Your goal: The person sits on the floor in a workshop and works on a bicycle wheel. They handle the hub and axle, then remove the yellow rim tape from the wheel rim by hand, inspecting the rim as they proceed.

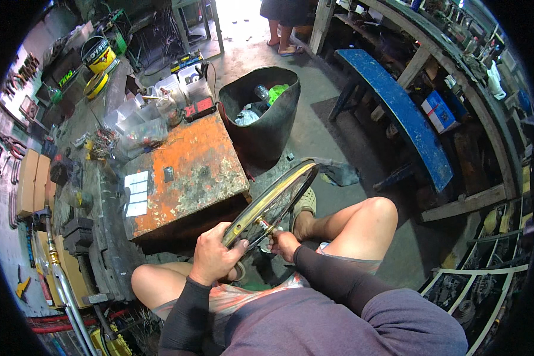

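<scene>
A bicycle wheel with a yellowish rim tape and thin spokes leans edge-up between my knees, with no tyre on it. Its near rim is gripped by my left hand, the thumb lying on the inner side. My right hand is closed at the end of the hub, fingers pinched around the axle there. The exact part between those fingertips is partly hidden. Below the wheel, between my legs, small round items are hard to make out.
An orange, paint-worn wooden box stands ahead left, with clear plastic bins behind it. Beyond is a black rubber trash bin. A blue bench stands right. At the far doorway, another person's legs show.
</scene>
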### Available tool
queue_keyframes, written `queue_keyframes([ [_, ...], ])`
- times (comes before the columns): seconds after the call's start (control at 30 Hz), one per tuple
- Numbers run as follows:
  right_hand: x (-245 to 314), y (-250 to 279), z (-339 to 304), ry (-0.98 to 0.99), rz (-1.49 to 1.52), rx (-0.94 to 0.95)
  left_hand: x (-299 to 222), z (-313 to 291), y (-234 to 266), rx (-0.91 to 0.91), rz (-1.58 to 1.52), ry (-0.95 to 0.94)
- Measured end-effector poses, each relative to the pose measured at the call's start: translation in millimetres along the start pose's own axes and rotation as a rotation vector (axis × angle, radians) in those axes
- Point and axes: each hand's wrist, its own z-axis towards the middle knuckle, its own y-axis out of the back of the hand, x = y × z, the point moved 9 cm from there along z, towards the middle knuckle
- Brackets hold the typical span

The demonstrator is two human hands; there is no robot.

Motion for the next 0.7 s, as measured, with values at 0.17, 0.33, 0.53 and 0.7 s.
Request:
queue_keyframes([
  [0.17, -2.9, 18.6, 22.3, 0.071, -0.223, -0.067, -8.2, 2.0, -1.8, 0.022, -0.008, 0.006],
  [0.33, 12.7, 11.5, 8.1, 0.09, -0.359, -0.131, -9.6, -0.1, 0.4, 0.01, -0.01, 0.029],
  [0.53, 31.6, 16.4, -2.0, 0.205, -0.745, -0.125, -7.7, 2.5, -3.4, -0.009, 0.009, 0.011],
  [0.7, 15.5, -26.0, -39.6, 0.184, -1.8, 0.202, 3.3, -2.0, 4.2, -0.077, -0.001, 0.001],
])
